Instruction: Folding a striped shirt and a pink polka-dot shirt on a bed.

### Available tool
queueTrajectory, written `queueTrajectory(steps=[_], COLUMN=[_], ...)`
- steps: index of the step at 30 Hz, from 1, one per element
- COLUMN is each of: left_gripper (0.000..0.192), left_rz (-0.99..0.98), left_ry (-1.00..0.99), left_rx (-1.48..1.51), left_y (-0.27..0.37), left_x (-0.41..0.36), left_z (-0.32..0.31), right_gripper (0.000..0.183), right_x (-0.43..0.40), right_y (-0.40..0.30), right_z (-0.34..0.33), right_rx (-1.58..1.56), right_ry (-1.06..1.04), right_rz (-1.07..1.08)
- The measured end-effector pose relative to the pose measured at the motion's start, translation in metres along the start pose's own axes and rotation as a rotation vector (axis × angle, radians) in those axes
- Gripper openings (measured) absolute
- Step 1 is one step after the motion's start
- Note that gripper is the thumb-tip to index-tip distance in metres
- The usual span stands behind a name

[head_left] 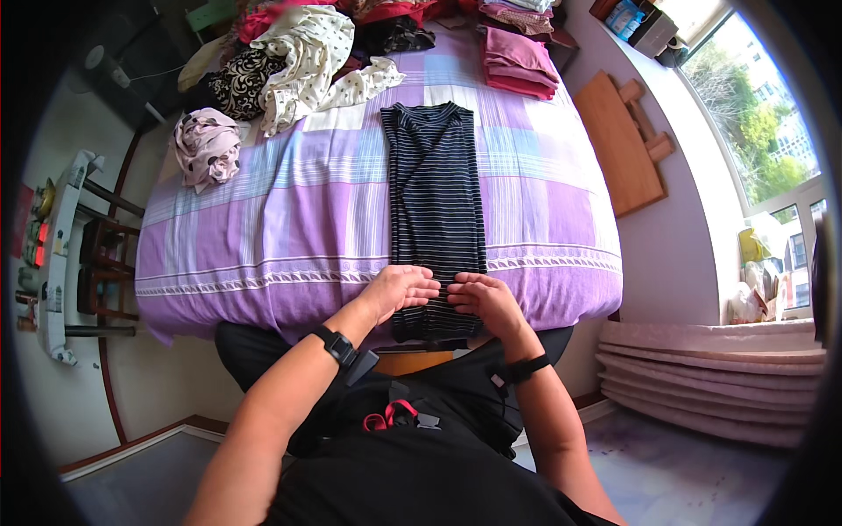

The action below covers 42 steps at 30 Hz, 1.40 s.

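Note:
A black garment with thin white stripes [439, 197] lies folded into a long narrow strip on the purple checked bedspread [316, 223]. Its neckline points away from me, and its lower end reaches the bed's near edge. My left hand [402, 289] is over the left side of the lower part, palm turned inward, fingers extended. Across from it, my right hand [485, 299] is over the right side in a similar pose. The fingertips of both hands face each other with a small gap between. Neither hand grips the cloth, though whether they touch it is hard to tell.
A bundled pink dotted cloth [208, 148] lies on the bed's left. Heaped behind are a cream patterned garment [309, 56] and other clothes. Folded pink clothes [518, 62] are stacked at the far right. Beyond the bed's right side are a wooden board [618, 144] and stacked pink padding [710, 381].

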<state>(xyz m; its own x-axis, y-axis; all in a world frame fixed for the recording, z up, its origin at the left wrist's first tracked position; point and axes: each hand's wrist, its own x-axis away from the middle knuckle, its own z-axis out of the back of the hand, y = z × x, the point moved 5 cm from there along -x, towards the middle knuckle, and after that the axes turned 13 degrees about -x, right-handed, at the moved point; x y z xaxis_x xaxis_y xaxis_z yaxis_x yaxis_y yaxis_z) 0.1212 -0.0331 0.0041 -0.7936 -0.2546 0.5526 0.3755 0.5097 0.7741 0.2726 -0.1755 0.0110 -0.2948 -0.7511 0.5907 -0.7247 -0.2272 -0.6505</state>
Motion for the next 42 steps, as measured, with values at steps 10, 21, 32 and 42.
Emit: queueTrajectory(steps=[10, 21, 32, 42], left_gripper=[0.035, 0.064, 0.076, 0.081], left_rz=[0.035, -1.019, -0.979, -0.924], left_ry=[-0.031, 0.127, 0.026, 0.426], left_rx=[-0.047, -1.515, -1.628, -1.618], left_y=[0.002, 0.033, 0.019, -0.012], left_x=[0.025, 0.061, 0.065, 0.079], left_z=[0.017, -0.024, -0.009, 0.019], right_gripper=[0.027, 0.043, 0.024, 0.035], right_x=[0.034, 0.052, 0.039, 0.060], right_y=[0.002, 0.064, 0.071, -0.004], right_z=[0.048, 0.064, 0.059, 0.027], right_rx=[-0.062, 0.487, 0.501, 1.251], right_ry=[0.123, 0.260, 0.273, 0.397], right_rz=[0.065, 0.072, 0.041, 0.796])
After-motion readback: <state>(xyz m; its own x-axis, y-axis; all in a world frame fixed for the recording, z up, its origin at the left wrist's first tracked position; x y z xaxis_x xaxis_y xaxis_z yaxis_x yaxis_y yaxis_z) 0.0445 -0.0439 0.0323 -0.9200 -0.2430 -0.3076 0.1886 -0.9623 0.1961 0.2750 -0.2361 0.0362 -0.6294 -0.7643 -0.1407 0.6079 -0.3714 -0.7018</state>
